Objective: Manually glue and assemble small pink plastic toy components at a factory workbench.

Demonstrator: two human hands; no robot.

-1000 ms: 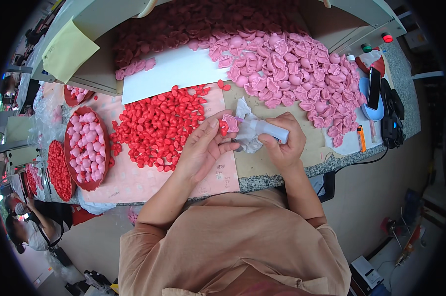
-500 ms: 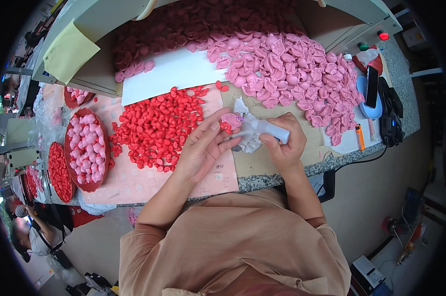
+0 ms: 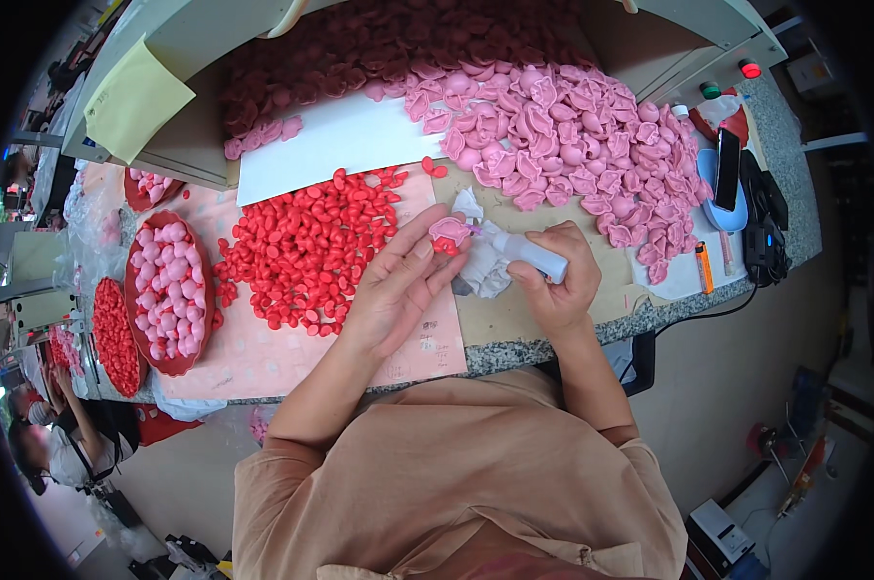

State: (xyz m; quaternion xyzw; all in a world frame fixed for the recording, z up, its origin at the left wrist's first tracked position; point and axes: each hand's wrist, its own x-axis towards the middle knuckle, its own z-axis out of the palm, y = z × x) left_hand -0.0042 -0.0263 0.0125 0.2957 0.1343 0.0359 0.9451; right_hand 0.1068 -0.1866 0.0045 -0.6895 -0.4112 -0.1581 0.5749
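Observation:
My left hand (image 3: 391, 290), palm up, holds a small pink cup-shaped piece (image 3: 449, 230) between its fingertips. A red piece (image 3: 446, 246) shows right below it in the same fingers. My right hand (image 3: 570, 275) is closed around a whitish translucent squeeze bottle (image 3: 538, 255). The bottle lies tilted, its thin nozzle pointing left at the rim of the pink piece; whether it touches is too small to tell. Crumpled white tissue (image 3: 485, 275) lies on the table beneath the nozzle, between my hands.
Glossy red pieces (image 3: 311, 246) lie heaped left of my hands. A large pile of pink cups (image 3: 553, 135) spreads ahead and right. A red tray (image 3: 205, 353) of pink-and-red pieces stands at left. A phone (image 3: 727, 169) and an orange cutter (image 3: 705, 269) lie at right.
The lower fingers of my left hand have drawn in, and the pink piece has turned slightly. My right hand and the bottle stay nearly in place. At far left, another person's arms have moved.

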